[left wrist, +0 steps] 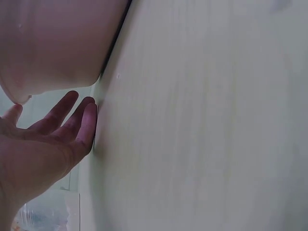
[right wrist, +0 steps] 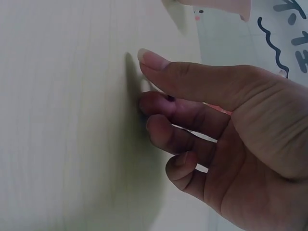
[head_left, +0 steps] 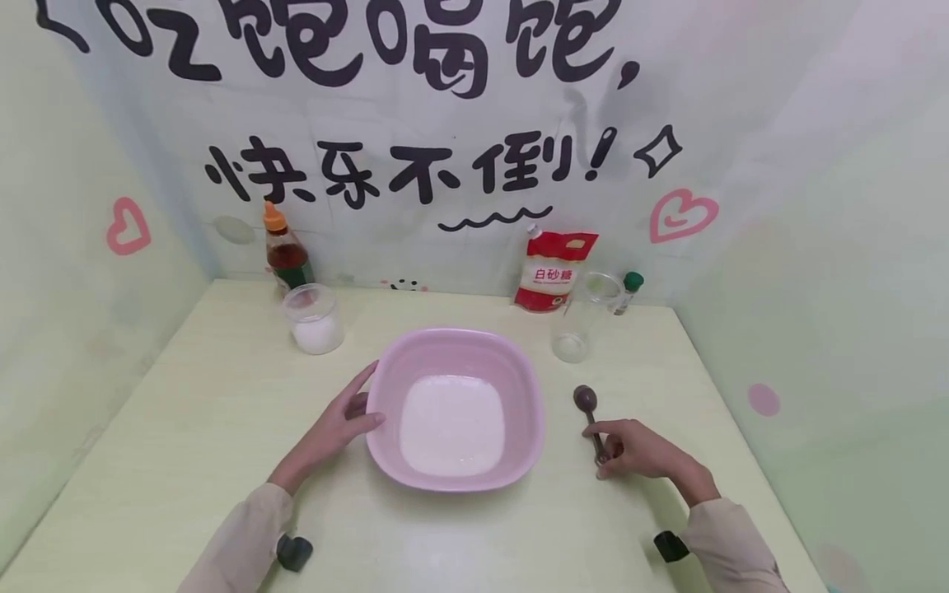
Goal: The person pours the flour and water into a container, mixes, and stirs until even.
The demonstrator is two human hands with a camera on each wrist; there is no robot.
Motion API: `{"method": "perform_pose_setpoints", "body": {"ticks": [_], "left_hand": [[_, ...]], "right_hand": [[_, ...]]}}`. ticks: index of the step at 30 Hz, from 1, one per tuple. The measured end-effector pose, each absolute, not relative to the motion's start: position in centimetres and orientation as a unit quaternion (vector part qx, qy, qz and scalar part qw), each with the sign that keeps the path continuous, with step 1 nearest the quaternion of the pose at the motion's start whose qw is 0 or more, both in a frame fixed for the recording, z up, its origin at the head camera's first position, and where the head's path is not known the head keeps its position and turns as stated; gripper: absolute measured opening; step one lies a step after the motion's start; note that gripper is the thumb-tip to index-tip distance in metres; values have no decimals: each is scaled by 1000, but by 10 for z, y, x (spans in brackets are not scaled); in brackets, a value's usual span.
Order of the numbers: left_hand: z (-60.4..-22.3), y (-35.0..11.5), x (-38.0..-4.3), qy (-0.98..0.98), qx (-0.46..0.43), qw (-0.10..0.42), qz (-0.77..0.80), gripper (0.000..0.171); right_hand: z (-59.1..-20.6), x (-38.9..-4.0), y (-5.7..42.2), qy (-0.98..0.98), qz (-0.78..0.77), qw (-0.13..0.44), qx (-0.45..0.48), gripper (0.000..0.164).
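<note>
A pink plastic basin stands mid-table, its bottom covered by a smooth white layer. My left hand is at the basin's left side, thumb at the rim and fingers spread along the outer wall. In the left wrist view those fingers are extended beside the wall. To the basin's right, my right hand pinches the handle end of a dark brown spoon, whose round bowl points away from me. The right wrist view shows the curled fingers close over the table, hiding most of the spoon.
Behind the basin on the left are a sauce bottle with an orange cap and a clear tub of white contents. At the back right stand a red-and-white sugar pouch, a clear jar and a small green-capped bottle. Walls enclose the table.
</note>
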State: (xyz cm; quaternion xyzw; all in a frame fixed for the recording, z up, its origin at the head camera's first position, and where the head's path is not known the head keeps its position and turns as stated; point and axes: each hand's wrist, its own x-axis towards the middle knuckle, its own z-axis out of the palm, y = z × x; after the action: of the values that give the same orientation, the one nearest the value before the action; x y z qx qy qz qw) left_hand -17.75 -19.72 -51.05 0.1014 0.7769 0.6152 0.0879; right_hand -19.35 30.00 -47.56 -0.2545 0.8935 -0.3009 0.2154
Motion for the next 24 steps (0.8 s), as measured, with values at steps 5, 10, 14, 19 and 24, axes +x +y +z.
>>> {"method": "perform_pose_setpoints", "body": {"ticks": [5,10,14,19,24], "left_hand": [[-512,-197,-178,775,104,92,616,80],[-513,-198,-178,776,109,88,614,80],[-514,-198,-179,778,108,84,613,80],[-514,-197,-180,776,109,91,615,80],[-514,-198,-183,775,111,108,613,81]], "right_hand": [[-475,-193,300,892,-293,232,-253,61],[-475,-193,301,893,-287,238,-252,66],[-476,-195,302,894,-284,237,-252,66],[-476,-197,304,891,-294,231,-256,67],[-459,-205,305,893,-306,225,-242,62]]}}
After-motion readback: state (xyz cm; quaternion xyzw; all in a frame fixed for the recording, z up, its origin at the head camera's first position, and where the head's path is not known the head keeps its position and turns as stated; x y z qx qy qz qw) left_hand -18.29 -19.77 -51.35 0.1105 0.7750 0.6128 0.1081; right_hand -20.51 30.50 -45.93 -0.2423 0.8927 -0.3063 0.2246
